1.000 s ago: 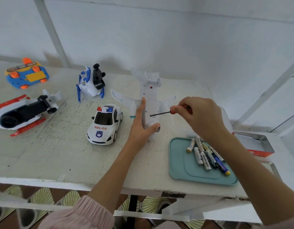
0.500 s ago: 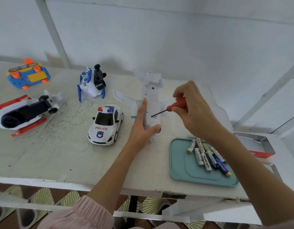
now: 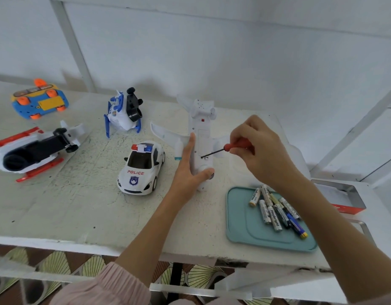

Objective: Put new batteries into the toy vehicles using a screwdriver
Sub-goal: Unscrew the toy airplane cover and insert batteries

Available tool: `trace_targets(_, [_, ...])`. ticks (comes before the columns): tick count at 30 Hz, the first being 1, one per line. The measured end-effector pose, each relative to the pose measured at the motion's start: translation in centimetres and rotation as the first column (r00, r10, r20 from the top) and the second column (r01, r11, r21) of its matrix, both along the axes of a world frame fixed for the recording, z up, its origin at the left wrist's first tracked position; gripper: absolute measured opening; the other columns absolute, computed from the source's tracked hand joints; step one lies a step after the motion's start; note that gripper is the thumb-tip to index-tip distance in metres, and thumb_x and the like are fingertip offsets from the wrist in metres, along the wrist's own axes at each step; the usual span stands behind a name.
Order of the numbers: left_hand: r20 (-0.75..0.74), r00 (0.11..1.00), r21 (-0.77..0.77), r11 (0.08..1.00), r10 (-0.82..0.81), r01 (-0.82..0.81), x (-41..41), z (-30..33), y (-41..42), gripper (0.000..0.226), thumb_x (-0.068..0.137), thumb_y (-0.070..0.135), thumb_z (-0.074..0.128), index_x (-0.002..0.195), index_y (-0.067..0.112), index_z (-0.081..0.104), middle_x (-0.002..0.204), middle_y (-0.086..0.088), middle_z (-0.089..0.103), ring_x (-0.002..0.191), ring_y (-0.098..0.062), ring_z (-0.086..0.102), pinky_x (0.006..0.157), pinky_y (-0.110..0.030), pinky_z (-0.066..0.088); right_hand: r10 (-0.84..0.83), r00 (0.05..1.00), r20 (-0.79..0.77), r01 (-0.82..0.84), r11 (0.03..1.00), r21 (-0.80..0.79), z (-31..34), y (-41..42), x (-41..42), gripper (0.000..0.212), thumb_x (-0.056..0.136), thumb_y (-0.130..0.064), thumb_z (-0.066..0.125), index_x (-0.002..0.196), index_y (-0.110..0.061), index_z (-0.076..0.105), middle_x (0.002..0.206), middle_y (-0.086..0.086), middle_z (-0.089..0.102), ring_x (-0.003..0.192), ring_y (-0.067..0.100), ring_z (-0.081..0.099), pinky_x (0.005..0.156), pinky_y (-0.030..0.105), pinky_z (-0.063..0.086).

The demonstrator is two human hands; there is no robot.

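Note:
A white toy airplane [image 3: 201, 128] lies belly-up in the middle of the table. My left hand [image 3: 185, 172] holds it, fingers straight along its left side and thumb hooked over its near end. My right hand [image 3: 262, 150] grips the red handle of a small screwdriver [image 3: 214, 151]. The dark shaft slants down to the left and its tip touches the plane's underside. Several batteries [image 3: 273, 210] lie on a teal tray [image 3: 245, 227] at the right front, partly behind my right forearm.
A white police car [image 3: 141, 170] stands left of the plane. Farther left are a blue-and-white toy [image 3: 122, 115], a blue-and-orange vehicle [image 3: 39, 101] lying upside down and a white, red and black toy [image 3: 29, 150]. A metal box [image 3: 344, 194] sits at the right edge.
My right hand lifted the screwdriver handle from level to slanted, then lowered it a little, with the tip staying on the plane's underside. My left hand and the plane stay put.

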State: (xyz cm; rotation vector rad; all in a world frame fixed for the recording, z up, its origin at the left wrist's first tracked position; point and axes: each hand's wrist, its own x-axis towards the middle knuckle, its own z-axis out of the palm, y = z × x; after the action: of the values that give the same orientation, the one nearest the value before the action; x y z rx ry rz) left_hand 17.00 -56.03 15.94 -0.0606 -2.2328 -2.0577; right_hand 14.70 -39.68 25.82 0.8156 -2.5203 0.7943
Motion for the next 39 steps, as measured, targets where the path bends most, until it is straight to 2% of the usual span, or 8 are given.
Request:
trace_targets(4, [-0.002, 1.0, -0.016, 1.0, -0.008, 0.008, 0.1, 0.2, 0.1, 0.09, 0.073, 0.027, 0.067, 0.136, 0.061, 0.013, 0.152, 0.024, 0.02, 0.14, -0.003, 0.026, 0.116, -0.038, 0.028, -0.129, 0.992, -0.01, 0.129, 0.986, 0.109, 0.5, 0.1, -0.3, 0.032, 0.079, -0.043, 0.064, 0.082, -0.011, 0.061, 0.079, 0.0, 0.055, 0.065, 0.014, 0.056, 0.06, 0.036, 0.048])
trace_targets(7, [0.001, 1.0, -0.01, 1.0, -0.007, 0.007, 0.0, 0.1, 0.1, 0.091, 0.072, 0.03, 0.069, 0.134, 0.066, 0.013, 0.155, 0.021, 0.02, 0.141, -0.006, 0.027, 0.116, -0.043, 0.029, 0.009, 0.998, 0.065, -0.013, 0.998, 0.06, 0.7, -0.1, 0.0, 0.02, 0.08, -0.021, 0.069, 0.094, -0.012, 0.057, 0.095, -0.006, 0.043, 0.069, -0.008, 0.053, 0.067, 0.036, 0.052])
trace_targets(13, [-0.001, 1.0, -0.01, 1.0, -0.005, 0.005, -0.1, -0.1, 0.1, 0.091, 0.07, 0.033, 0.07, 0.133, 0.068, 0.015, 0.154, 0.021, 0.02, 0.141, -0.009, 0.026, 0.114, -0.045, 0.031, -0.15, 0.988, 0.045, 0.14, 0.973, 0.183, 1.1, -0.4, 0.1, 0.026, 0.084, -0.039, 0.061, 0.086, -0.014, 0.055, 0.087, -0.003, 0.055, 0.074, 0.017, 0.058, 0.067, 0.039, 0.05])
trace_targets(18, [-0.006, 1.0, -0.008, 1.0, -0.012, 0.012, -0.2, -0.2, 0.0, 0.092, 0.071, 0.029, 0.07, 0.134, 0.067, 0.015, 0.155, 0.022, 0.019, 0.142, -0.008, 0.026, 0.114, -0.046, 0.03, 0.13, 0.984, 0.123, -0.133, 0.991, 0.012, 1.3, -0.5, 0.6, 0.016, 0.086, -0.004, 0.059, 0.095, -0.013, 0.05, 0.1, -0.009, 0.036, 0.083, 0.007, 0.063, 0.069, 0.041, 0.054])
trace_targets(23, [-0.007, 1.0, 0.013, 1.0, -0.014, 0.014, -0.1, -0.2, 0.0, 0.092, 0.071, 0.03, 0.072, 0.134, 0.067, 0.016, 0.153, 0.019, 0.024, 0.137, -0.009, 0.034, 0.112, -0.046, 0.034, -0.131, 0.99, 0.051, 0.118, 0.973, 0.197, 1.2, -0.6, -0.1, 0.031, 0.091, -0.043, 0.048, 0.079, -0.014, 0.046, 0.08, -0.01, 0.067, 0.058, 0.009, 0.05, 0.058, 0.032, 0.044])
trace_targets(28, [0.003, 1.0, 0.005, 1.0, -0.008, 0.008, 0.0, 0.2, 0.1, 0.091, 0.072, 0.026, 0.069, 0.134, 0.064, 0.014, 0.155, 0.021, 0.019, 0.141, -0.005, 0.026, 0.116, -0.043, 0.029, 0.027, 0.988, 0.152, -0.047, 0.991, 0.125, 1.6, 0.0, 0.1, 0.017, 0.087, -0.024, 0.06, 0.093, -0.013, 0.049, 0.091, -0.006, 0.045, 0.067, -0.004, 0.047, 0.062, 0.019, 0.04])
trace_targets(33, [0.005, 1.0, 0.012, 1.0, -0.01, 0.01, 0.1, 0.1, 0.1, 0.091, 0.066, 0.035, 0.07, 0.131, 0.071, 0.016, 0.155, 0.018, 0.023, 0.139, -0.01, 0.031, 0.113, -0.045, 0.033, -0.219, 0.968, 0.119, 0.164, 0.919, 0.359, 1.2, 0.5, -0.1, 0.033, 0.09, -0.044, 0.051, 0.081, -0.012, 0.055, 0.063, -0.005, 0.053, 0.056, 0.012, 0.043, 0.05, 0.024, 0.033])
trace_targets(39, [-0.01, 1.0, -0.018, 1.0, -0.009, 0.009, 0.2, 0.3, 0.2, 0.091, 0.072, 0.026, 0.069, 0.134, 0.064, 0.016, 0.155, 0.021, 0.019, 0.142, -0.003, 0.023, 0.116, -0.043, 0.027, -0.214, 0.969, 0.124, 0.117, 0.839, 0.531, 0.8, 1.3, 0.6, 0.033, 0.096, -0.041, 0.038, 0.108, -0.02, 0.06, 0.102, -0.007, 0.058, 0.089, 0.014, 0.055, 0.069, 0.027, 0.041])
